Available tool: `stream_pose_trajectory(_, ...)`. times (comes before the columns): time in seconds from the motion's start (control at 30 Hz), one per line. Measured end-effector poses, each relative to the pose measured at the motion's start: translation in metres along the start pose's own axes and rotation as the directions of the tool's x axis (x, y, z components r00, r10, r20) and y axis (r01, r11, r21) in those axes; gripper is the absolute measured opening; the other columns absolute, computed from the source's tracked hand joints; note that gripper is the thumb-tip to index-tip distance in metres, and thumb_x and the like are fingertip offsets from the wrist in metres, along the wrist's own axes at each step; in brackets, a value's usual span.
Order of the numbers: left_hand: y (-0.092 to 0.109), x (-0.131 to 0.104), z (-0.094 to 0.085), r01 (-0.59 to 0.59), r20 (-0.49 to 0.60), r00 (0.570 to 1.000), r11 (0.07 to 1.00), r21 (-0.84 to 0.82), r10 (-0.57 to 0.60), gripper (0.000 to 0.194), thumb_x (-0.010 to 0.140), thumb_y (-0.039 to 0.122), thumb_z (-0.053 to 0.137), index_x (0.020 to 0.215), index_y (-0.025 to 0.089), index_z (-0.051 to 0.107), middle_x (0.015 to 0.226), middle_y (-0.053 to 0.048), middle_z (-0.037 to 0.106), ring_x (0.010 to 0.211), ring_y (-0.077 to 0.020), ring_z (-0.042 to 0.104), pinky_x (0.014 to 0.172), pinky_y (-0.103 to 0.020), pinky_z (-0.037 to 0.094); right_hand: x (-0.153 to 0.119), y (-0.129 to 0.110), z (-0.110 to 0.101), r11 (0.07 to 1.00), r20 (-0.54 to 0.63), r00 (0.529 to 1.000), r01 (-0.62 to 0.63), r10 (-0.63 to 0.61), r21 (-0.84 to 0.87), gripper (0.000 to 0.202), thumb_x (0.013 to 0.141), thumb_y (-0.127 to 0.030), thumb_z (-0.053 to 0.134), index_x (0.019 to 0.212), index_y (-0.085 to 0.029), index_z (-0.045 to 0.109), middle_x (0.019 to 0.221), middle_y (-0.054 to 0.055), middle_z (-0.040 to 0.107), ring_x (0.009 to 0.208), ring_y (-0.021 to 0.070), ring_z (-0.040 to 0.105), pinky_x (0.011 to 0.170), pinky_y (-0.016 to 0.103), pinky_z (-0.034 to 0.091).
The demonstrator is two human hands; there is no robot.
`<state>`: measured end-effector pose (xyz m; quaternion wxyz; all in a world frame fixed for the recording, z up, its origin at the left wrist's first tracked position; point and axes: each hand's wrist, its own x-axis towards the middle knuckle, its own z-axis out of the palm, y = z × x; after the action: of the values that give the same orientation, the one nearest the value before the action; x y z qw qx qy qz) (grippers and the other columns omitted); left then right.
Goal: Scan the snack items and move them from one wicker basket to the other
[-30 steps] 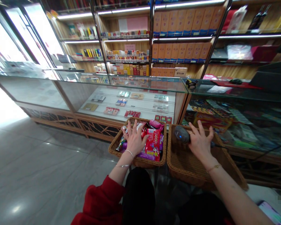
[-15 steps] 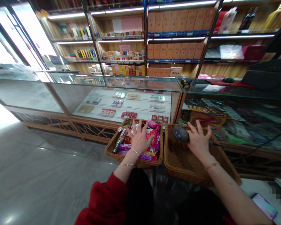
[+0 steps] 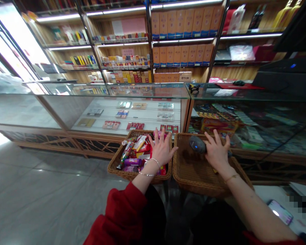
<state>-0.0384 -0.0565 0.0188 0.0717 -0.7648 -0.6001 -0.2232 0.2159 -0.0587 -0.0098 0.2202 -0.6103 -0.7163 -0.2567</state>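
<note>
My left hand is over the left wicker basket, fingers spread and nothing visibly gripped. Beneath it lie wrapped sweets, including a purple packet, a tube of coloured candies and a yellow-and-white wrapper. Red packaging shows partly behind my hand and wrist. In my right hand is a dark grey barcode scanner with a blue light, its head pointing left above the right wicker basket. Most of the scanner's handle is hidden by the hand. A small yellow item shows beside my right wrist.
A glass display counter with small packs inside runs behind both baskets. Shelves of orange boxes stand farther back. A phone lies on a white surface at lower right. Grey tiled floor spreads on the left.
My left hand has shifted right across its basket, uncovering more sweets on the left. The scanner stays in my right hand. The view has turned slightly right, and the yellow item now shows.
</note>
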Motion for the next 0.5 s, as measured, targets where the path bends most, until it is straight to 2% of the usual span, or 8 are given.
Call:
stream_pose_trajectory(0.3,0.034,0.014,0.016,-0.145,0.114,0.983,0.989,0.021,0.141,0.077,0.092,0.063,0.056,0.156,0.021,0.040,0.171,-0.012,0.021,0.158,-0.0421,0.000,0.121,-0.075,0.005,-0.010,0.025,0.007,0.997,0.041,0.999,-0.002,0.005,-0.072,0.034,0.074,-0.010,0.057,0.101,-0.018,0.074,0.146,0.007,0.061,0.149,0.0352,0.032,0.118,0.070,0.015)
stream_pose_trajectory(0.5,0.052,0.020,0.027,-0.228,0.194,0.957,0.973,0.035,0.217,0.078,0.093,0.062,0.055,0.156,0.019,0.038,0.171,-0.011,0.020,0.158,-0.0418,0.002,0.121,-0.075,0.007,-0.013,0.035,0.007,0.992,0.176,0.984,0.018,0.004,-0.123,0.032,0.078,-0.012,0.059,0.104,-0.019,0.075,0.149,0.007,0.059,0.149,0.0365,0.032,0.118,0.070,0.015)
